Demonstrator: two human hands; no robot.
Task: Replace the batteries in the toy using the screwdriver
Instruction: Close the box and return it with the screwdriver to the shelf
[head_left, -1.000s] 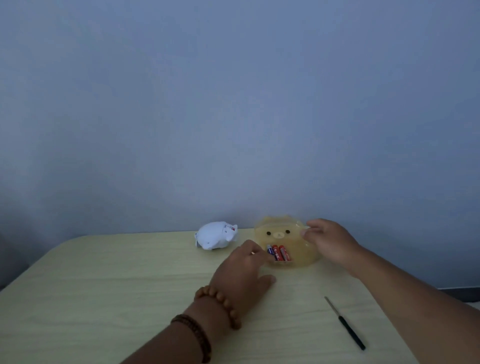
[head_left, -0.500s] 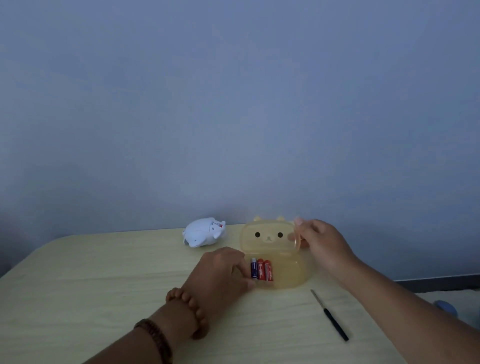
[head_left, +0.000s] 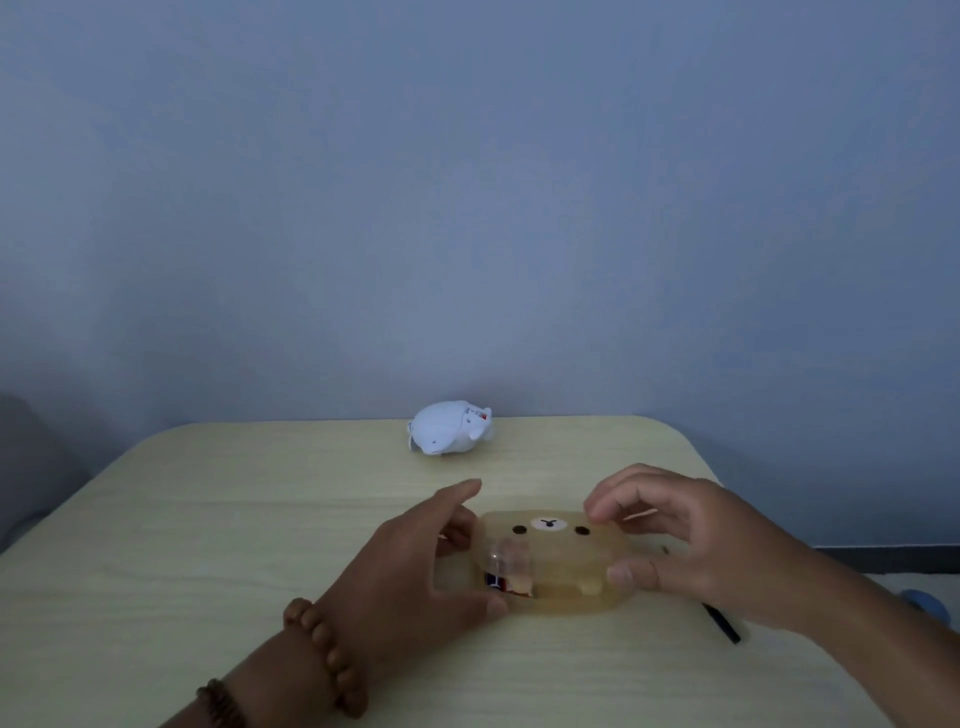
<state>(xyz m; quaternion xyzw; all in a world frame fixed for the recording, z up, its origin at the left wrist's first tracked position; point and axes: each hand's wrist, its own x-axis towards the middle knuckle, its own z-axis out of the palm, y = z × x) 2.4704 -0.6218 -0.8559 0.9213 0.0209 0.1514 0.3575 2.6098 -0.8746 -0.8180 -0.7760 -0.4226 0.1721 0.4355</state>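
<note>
**Now the case (head_left: 566, 551) is shut again**

Open half a second ago, the bear-faced case lies closed at lower centre. The left hand (head_left: 410, 577) grips its left end and the right hand (head_left: 701, 545) pinches the right end. Batteries (head_left: 506, 582) show through it, apparently still inside. The toy (head_left: 449, 428) sits mid-frame at the table's (head_left: 260, 519) far edge. The right hand half hides the screwdriver (head_left: 722, 623).

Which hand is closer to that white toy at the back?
Left hand: in front of the white toy, forefinger stretched toward it. Right hand: farther right, gripping the bear box.
</note>
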